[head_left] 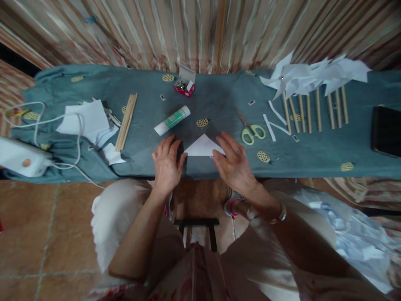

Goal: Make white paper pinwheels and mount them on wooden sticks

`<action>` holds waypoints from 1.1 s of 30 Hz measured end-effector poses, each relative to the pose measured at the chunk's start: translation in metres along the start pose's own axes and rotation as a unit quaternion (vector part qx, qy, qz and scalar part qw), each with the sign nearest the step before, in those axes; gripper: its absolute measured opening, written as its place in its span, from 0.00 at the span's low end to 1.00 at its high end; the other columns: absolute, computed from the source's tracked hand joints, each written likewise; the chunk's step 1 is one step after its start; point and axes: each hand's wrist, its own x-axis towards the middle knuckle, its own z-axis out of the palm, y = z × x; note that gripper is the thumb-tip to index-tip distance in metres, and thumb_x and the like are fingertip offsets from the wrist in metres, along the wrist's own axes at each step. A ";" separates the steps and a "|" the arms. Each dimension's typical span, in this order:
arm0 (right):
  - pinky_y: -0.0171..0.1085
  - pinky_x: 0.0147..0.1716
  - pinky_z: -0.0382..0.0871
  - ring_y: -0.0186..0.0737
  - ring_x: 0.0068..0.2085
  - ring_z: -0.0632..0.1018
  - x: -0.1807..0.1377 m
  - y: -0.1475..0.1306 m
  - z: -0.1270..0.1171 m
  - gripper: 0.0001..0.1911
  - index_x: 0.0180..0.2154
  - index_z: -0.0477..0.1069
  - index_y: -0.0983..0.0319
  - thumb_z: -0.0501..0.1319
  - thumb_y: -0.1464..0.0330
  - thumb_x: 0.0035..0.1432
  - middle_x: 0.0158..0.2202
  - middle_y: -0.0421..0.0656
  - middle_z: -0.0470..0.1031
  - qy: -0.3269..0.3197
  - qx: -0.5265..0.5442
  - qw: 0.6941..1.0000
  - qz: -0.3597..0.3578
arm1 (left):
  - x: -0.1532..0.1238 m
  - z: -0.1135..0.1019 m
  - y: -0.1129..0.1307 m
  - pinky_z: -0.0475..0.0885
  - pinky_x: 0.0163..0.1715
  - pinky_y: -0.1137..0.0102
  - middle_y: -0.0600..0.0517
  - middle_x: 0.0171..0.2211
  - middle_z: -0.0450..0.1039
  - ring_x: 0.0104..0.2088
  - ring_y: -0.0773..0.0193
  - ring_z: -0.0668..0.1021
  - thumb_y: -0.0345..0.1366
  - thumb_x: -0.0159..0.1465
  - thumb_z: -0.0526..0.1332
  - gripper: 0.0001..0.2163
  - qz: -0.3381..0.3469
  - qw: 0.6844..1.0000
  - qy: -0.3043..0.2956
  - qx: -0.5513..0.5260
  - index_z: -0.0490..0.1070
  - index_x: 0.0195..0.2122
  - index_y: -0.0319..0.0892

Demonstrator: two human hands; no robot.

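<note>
A sheet of white paper folded into a triangle [202, 146] lies flat on the cloth, its long side towards me. My left hand [168, 163] rests at its left corner, thumb tip touching the paper and fingers apart on the cloth. Over the right corner is my right hand [233, 163], its thumb on the paper and its fingers spread beyond the slanted edge. A glue stick [172, 120] lies just behind my left hand. Scissors with yellow-green handles [250, 128] lie behind my right hand, beside several narrow paper strips [269, 127].
White paper pinwheels on wooden sticks [316, 77] lie at the back right, near a black phone [387, 130]. A small open box of metal pins [185, 85] stands at the back. Leftward are loose sticks [126, 123], paper sheets [84, 119] and a white power strip with its cable [23, 156].
</note>
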 end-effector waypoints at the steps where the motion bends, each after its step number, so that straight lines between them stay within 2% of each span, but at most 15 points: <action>1: 0.55 0.57 0.67 0.52 0.68 0.64 -0.003 0.004 -0.003 0.11 0.42 0.74 0.62 0.53 0.70 0.69 0.60 0.54 0.71 0.011 0.000 1.000 0.005 | 0.000 0.000 -0.001 0.64 0.57 0.50 0.38 0.63 0.67 0.63 0.44 0.67 0.42 0.69 0.55 0.18 0.001 1.000 -0.002 -0.002 0.69 0.57 0.41; 9: 0.55 0.57 0.68 0.51 0.65 0.68 -0.008 0.024 -0.013 0.15 0.29 0.72 0.57 0.55 0.66 0.68 0.53 0.47 0.77 0.035 0.007 0.997 0.061 | 0.000 -0.003 -0.007 0.63 0.60 0.51 0.41 0.62 0.69 0.62 0.47 0.69 0.34 0.67 0.53 0.17 -0.006 1.000 0.002 -0.022 0.71 0.54 0.44; 12: 0.55 0.59 0.67 0.51 0.63 0.71 -0.002 0.025 -0.011 0.12 0.35 0.76 0.60 0.56 0.63 0.68 0.53 0.49 0.78 0.049 0.067 0.992 0.099 | 0.000 -0.005 -0.008 0.63 0.60 0.51 0.41 0.60 0.70 0.61 0.49 0.70 0.33 0.67 0.51 0.17 -0.005 1.000 0.007 -0.030 0.72 0.54 0.43; 15: 0.55 0.60 0.67 0.52 0.61 0.73 0.006 0.024 -0.006 0.15 0.43 0.77 0.62 0.60 0.59 0.64 0.53 0.52 0.78 0.033 0.159 0.975 0.149 | 0.000 -0.006 -0.009 0.64 0.60 0.54 0.41 0.59 0.71 0.60 0.50 0.71 0.35 0.68 0.50 0.17 -0.003 0.999 0.010 -0.049 0.72 0.54 0.41; 17: 0.55 0.61 0.66 0.53 0.61 0.74 0.010 0.022 -0.002 0.14 0.44 0.78 0.61 0.64 0.60 0.60 0.55 0.52 0.77 0.013 0.202 0.964 0.175 | 0.000 -0.007 -0.009 0.64 0.60 0.54 0.41 0.59 0.71 0.60 0.50 0.72 0.36 0.69 0.50 0.17 -0.004 0.998 0.014 -0.061 0.72 0.54 0.40; 19: 0.55 0.61 0.65 0.53 0.62 0.73 0.014 0.019 0.002 0.10 0.40 0.78 0.60 0.66 0.64 0.57 0.57 0.52 0.76 0.000 0.229 0.955 0.189 | 0.001 -0.007 -0.009 0.64 0.60 0.54 0.40 0.59 0.71 0.60 0.49 0.72 0.38 0.69 0.50 0.17 -0.013 0.997 0.016 -0.072 0.72 0.54 0.40; 22: 0.55 0.61 0.64 0.53 0.61 0.74 0.018 0.015 0.005 0.02 0.32 0.75 0.60 0.65 0.69 0.54 0.56 0.52 0.77 -0.002 0.264 0.944 0.197 | 0.002 -0.008 -0.007 0.64 0.61 0.53 0.40 0.59 0.72 0.60 0.48 0.72 0.40 0.69 0.51 0.18 -0.032 0.995 0.016 -0.092 0.73 0.53 0.39; 24: 0.53 0.60 0.66 0.52 0.59 0.75 0.020 0.012 0.005 0.01 0.30 0.73 0.59 0.63 0.69 0.54 0.54 0.52 0.78 0.006 0.284 0.937 0.201 | 0.002 -0.010 -0.005 0.65 0.61 0.54 0.39 0.58 0.73 0.59 0.48 0.72 0.41 0.69 0.51 0.18 -0.043 0.992 0.015 -0.115 0.74 0.52 0.37; 29: 0.50 0.57 0.69 0.48 0.57 0.77 0.026 0.004 -0.003 0.03 0.33 0.71 0.58 0.59 0.69 0.61 0.55 0.52 0.77 0.031 0.298 0.940 0.165 | 0.003 -0.021 0.002 0.65 0.61 0.58 0.40 0.55 0.76 0.58 0.51 0.74 0.45 0.69 0.50 0.21 -0.086 0.972 0.006 -0.219 0.75 0.51 0.37; 33: 0.46 0.55 0.71 0.45 0.54 0.79 0.032 -0.001 -0.012 0.06 0.36 0.71 0.57 0.56 0.68 0.66 0.53 0.50 0.79 0.030 0.295 0.946 0.128 | 0.005 -0.032 0.008 0.68 0.57 0.59 0.41 0.51 0.78 0.54 0.49 0.77 0.53 0.66 0.55 0.25 -0.154 0.938 -0.011 -0.309 0.75 0.51 0.38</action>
